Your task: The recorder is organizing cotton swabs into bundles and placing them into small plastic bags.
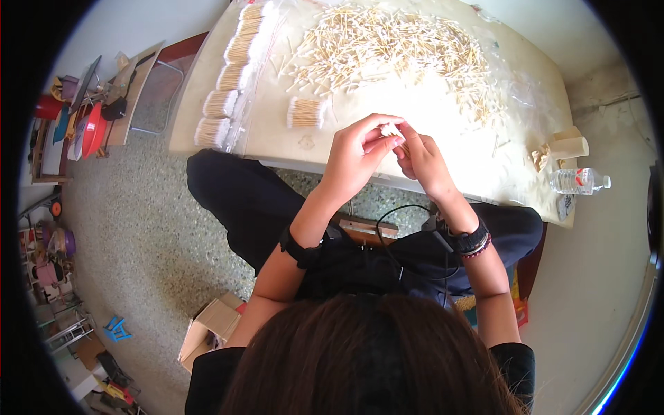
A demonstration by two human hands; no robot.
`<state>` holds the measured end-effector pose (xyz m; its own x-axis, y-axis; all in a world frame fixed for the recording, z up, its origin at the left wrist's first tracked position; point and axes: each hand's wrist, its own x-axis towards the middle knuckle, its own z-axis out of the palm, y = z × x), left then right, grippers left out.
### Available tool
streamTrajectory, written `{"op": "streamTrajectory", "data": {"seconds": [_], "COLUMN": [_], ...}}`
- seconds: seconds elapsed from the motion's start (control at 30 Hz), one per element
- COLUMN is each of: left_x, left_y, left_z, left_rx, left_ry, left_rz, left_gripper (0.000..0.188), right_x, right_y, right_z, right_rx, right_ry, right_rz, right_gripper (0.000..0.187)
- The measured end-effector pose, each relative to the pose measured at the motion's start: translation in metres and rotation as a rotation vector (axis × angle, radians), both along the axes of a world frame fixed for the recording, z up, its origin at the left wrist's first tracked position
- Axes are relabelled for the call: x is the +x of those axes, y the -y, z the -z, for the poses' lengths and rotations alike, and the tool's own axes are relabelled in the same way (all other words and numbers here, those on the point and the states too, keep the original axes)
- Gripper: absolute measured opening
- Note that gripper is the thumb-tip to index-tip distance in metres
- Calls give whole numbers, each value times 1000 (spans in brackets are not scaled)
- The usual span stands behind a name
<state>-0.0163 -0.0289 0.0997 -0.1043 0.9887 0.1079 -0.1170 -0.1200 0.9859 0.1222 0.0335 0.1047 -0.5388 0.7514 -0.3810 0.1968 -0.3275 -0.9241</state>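
Observation:
Above the table's near edge my two hands meet around a small bunch of cotton swabs (391, 130), whose white tips show between the fingers. My left hand (361, 146) is closed on the bunch from the left, thumb and fingers pinching it. From the right, my right hand (423, 158) closes on the same bunch, its fingers curled. A big loose heap of cotton swabs (394, 45) spreads over the table beyond my hands. To the left of my hands lies a neat block of aligned cotton swabs (306, 113).
Packed bundles of cotton swabs (234, 76) line the left side of the cream table (277, 145), beside clear plastic bags (242, 124). At the right edge lie a water bottle (577, 181) and a cardboard roll (569, 146). An open cardboard box (211, 325) stands on the floor.

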Motion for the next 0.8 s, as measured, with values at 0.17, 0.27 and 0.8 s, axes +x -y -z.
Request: {"op": "streamTrajectory", "data": {"seconds": [0.17, 0.27, 0.8], "left_x": [-6, -10, -26], "left_y": [0, 0, -1], "left_z": [2, 0, -12], "left_rx": [84, 140, 96], "left_ry": [-48, -100, -300], "left_rz": [10, -15, 105], "left_gripper": [25, 22, 12], "right_x": [6, 2, 8], "right_y": [-6, -1, 1], "right_z": [4, -1, -1], "right_rx": [-122, -160, -219], "right_ry": [-103, -137, -154], "right_rz": [-118, -102, -179], "right_gripper": [45, 44, 42]}}
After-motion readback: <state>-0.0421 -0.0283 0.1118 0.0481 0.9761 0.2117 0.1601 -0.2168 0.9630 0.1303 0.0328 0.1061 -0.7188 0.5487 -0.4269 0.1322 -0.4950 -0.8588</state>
